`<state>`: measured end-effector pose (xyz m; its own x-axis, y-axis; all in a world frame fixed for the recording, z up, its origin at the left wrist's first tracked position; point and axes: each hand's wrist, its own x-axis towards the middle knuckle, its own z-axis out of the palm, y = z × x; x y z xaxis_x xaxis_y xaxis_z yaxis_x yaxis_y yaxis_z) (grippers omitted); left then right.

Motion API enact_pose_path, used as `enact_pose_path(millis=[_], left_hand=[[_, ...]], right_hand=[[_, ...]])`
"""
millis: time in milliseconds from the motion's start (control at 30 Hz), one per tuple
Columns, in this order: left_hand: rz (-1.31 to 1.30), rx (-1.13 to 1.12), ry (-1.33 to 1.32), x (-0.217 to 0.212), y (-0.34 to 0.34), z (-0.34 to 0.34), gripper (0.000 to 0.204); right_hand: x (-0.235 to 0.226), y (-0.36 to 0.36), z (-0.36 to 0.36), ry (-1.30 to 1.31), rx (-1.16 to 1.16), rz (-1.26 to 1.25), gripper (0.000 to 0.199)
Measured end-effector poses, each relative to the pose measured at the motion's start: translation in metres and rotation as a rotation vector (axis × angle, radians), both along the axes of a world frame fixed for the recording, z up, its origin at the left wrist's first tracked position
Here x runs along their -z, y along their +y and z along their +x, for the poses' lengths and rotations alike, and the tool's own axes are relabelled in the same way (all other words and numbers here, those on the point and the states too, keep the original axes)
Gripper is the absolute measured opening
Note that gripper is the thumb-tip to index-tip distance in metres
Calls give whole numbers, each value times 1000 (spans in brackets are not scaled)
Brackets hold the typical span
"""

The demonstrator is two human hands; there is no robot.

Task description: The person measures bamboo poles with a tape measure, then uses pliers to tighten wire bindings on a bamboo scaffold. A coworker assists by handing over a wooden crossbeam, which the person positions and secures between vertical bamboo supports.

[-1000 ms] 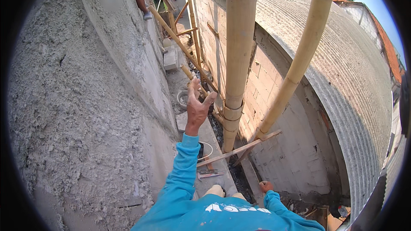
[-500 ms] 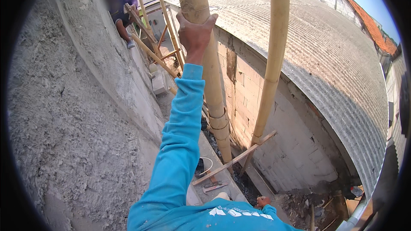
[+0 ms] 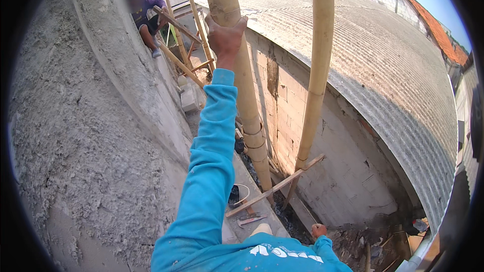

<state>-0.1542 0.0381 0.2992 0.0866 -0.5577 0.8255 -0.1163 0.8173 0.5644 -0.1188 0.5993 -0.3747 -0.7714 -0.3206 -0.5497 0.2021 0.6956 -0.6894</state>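
Observation:
My left hand (image 3: 226, 38), on a raised arm, is closed around a thick bamboo pole (image 3: 248, 98). The pole stands nearly upright and carries a binding band at a joint lower down. My right hand (image 3: 318, 230) is low at the right, fingers curled into a fist. Something thin seems to stick up from it, too small to name. Between the two hands a wooden batten (image 3: 276, 186) crosses the feet of the pole and of a second bamboo pole (image 3: 318, 65). A hammer (image 3: 251, 219) lies on the concrete ledge (image 3: 272, 226) below me.
A rough cement wall (image 3: 96, 136) rises at my left. On it, farther off, a person (image 3: 146, 15) crouches, holding a wooden plank (image 3: 179, 24). A corrugated roof (image 3: 383, 60) spans the right above a block wall (image 3: 338, 171). A dark container (image 3: 234, 196) sits by the hammer; a narrow gap runs below.
My right hand has come up and slightly right. My left hand keeps its hold on the bamboo pole. The other person's plank has shifted right, and the view has moved slightly.

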Motion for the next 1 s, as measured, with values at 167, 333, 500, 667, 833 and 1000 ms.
enact_pose_path(millis=[167, 333, 500, 667, 833, 1000], left_hand=[[-78, 64, 31, 6, -10, -2, 97], [-167, -16, 27, 12, -26, -5, 95], [-151, 61, 60, 16, -22, 2, 94], [-129, 118, 89, 12, -4, 8, 94], [-114, 144, 90, 16, 5, 8, 94], [-129, 151, 110, 5, 1, 11, 94]], right_hand=[[13, 11, 14, -78, 47, 37, 27], [21, 25, 21, -60, 68, 73, 29], [11, 31, 24, -56, 96, 3, 27], [-7, 19, 30, -104, 90, 28, 25], [-10, 9, 29, -124, 56, -2, 24], [10, 5, 25, -57, -22, 17, 27]])
